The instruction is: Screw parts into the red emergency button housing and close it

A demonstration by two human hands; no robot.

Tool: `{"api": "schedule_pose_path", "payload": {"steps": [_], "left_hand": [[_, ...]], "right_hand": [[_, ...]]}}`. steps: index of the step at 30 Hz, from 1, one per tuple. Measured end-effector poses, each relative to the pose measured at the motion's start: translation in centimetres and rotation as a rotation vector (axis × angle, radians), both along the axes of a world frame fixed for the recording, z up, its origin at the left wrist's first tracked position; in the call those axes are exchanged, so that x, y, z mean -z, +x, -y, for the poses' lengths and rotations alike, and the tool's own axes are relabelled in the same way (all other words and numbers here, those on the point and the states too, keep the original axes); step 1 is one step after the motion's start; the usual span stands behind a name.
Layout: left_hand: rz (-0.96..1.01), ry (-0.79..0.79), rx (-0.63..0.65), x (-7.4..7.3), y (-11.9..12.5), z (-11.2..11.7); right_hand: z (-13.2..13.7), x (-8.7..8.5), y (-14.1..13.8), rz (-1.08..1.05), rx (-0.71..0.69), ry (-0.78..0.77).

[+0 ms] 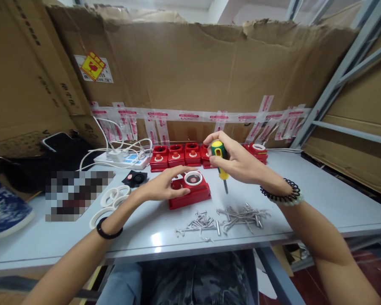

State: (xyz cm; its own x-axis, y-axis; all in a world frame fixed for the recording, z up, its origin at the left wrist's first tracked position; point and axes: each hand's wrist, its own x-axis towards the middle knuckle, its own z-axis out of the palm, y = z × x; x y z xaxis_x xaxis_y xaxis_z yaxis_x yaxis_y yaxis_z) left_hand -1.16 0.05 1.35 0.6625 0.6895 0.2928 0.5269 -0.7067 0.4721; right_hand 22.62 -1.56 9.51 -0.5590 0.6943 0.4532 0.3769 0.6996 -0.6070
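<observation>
My left hand [166,183] grips the left part of a red plastic box [193,195], thumb in front and fingers over the back. A white ring [193,178] around a dark disc sits on top of this box. In the air to the right, my right hand [236,157] is closed around a screwdriver [222,173] with a green and yellow handle. Its metal shaft points down and stays apart from the box. On the table before me lie a pile of small screws [202,220] and a heap of metal pins with pale cords [244,215].
Several red boxes [176,157] stand in a row at the back. White rings [109,197] and a black square part [134,178] lie left, near a power strip [127,160] with white cables. A cardboard wall [203,72] closes the rear; a metal shelf frame [328,87] rises right.
</observation>
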Motion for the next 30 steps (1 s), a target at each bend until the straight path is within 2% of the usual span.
{"api": "schedule_pose_path", "payload": {"steps": [5, 8, 10, 11, 14, 16, 21, 30], "left_hand": [[-0.051, 0.113, -0.353, 0.9, 1.0, -1.1], [-0.049, 0.109, -0.439, 0.8, 1.4, -1.5], [-0.020, 0.132, -0.426, 0.6, 1.5, -1.7], [0.005, 0.142, -0.380, 0.6, 1.4, -1.9], [0.071, 0.054, -0.129, 0.9, 0.8, -2.6], [0.093, -0.033, -0.029, 1.6, 0.4, -3.2], [0.154, 0.017, -0.064, 3.0, 0.3, -3.7], [0.084, 0.088, -0.177, 2.4, 0.7, -2.8]], "right_hand": [[-0.1, -0.1, -1.0, -0.005, 0.094, 0.118], [-0.6, 0.2, -1.9, -0.096, 0.144, 0.216], [-0.8, 0.6, -2.4, -0.174, 0.186, 0.271], [-0.9, 0.9, -2.7, -0.210, 0.213, 0.294], [-1.1, 1.8, -3.5, -0.275, 0.254, 0.317], [-1.1, 2.4, -4.0, -0.278, 0.247, 0.298], [-1.4, 3.1, -4.4, -0.256, 0.237, 0.264], [-1.5, 2.8, -4.2, -0.195, 0.296, 0.280]]}}
